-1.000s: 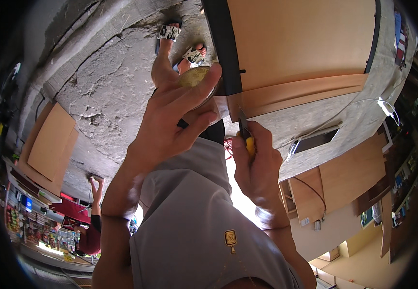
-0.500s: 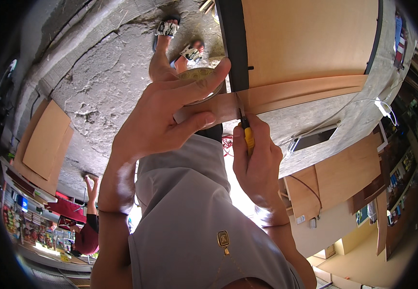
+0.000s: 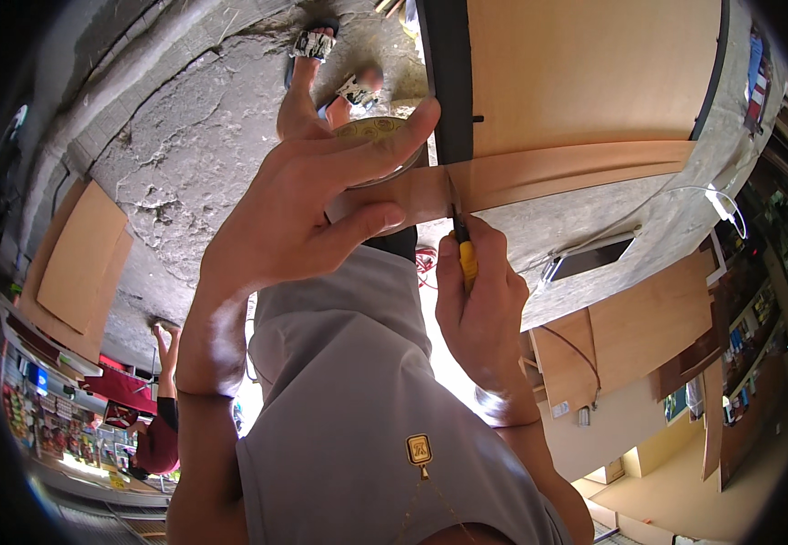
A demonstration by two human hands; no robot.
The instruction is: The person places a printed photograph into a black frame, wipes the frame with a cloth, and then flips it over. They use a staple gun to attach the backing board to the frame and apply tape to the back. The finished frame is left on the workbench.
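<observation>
My left hand [image 3: 271,213] is closed around a roll of tape [image 3: 371,129] whose round side has a greenish-yellow pattern. From the roll, a see-through brownish strip of tape [image 3: 585,173] runs rightward along the near edge of a wood-faced panel [image 3: 594,73] with black side rails. Pinched in my right hand [image 3: 485,318] is a yellow and black utility knife [image 3: 468,259]. Its blade points away from me and meets the tape beside the left black rail, between the roll and the panel. The blade's tip is hard to make out against the tape.
A phone-like dark device [image 3: 594,257] and a white cable [image 3: 726,207] lie on the grey surface at right. Wooden boards [image 3: 626,327] stand at lower right, others [image 3: 85,263] at left. Another person's sandalled foot [image 3: 314,44] is ahead; a person in dark red [image 3: 158,445] is farther left.
Both hands keep nearly the same pose, the blade still at the tape by the black rail. The view has shifted slightly.
</observation>
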